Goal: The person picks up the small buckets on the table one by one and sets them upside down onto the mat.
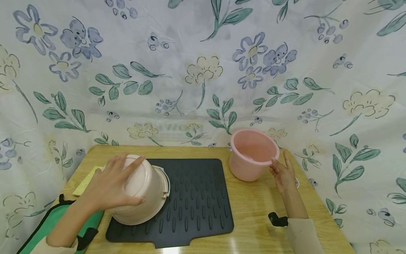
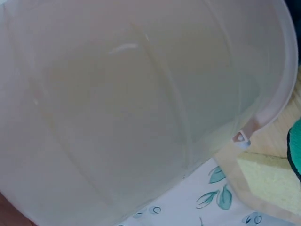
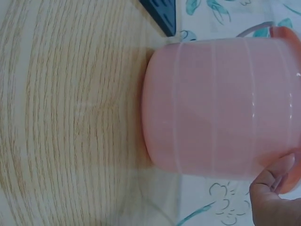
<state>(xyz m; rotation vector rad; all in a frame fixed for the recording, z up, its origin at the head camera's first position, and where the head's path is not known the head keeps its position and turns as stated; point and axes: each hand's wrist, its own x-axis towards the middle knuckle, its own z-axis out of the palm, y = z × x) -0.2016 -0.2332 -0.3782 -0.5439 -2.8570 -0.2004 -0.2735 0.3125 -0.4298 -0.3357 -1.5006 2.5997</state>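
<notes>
A pale beige bucket (image 1: 149, 203) lies tipped over on the left of a dark ridged mat (image 1: 198, 201), base up and toward the left. My left hand (image 1: 111, 185) grips it round the base, fingers and thumb spread apart. In the left wrist view the wall of this bucket (image 2: 136, 103) fills most of the picture, and that hand is out of sight. At the table's back right a pink bucket (image 1: 244, 169) stands upright. Its near right rim is pinched by my right hand (image 1: 283, 174), whose thumb (image 3: 280, 167) shows in the right wrist view.
A yellow sponge (image 1: 90, 180) lies left of the beige bucket. Nearer the front left edge is a green item with black edging (image 1: 47, 220). The wooden table (image 1: 253, 215) meets a flower-patterned curtain (image 1: 177, 88) behind and at both sides.
</notes>
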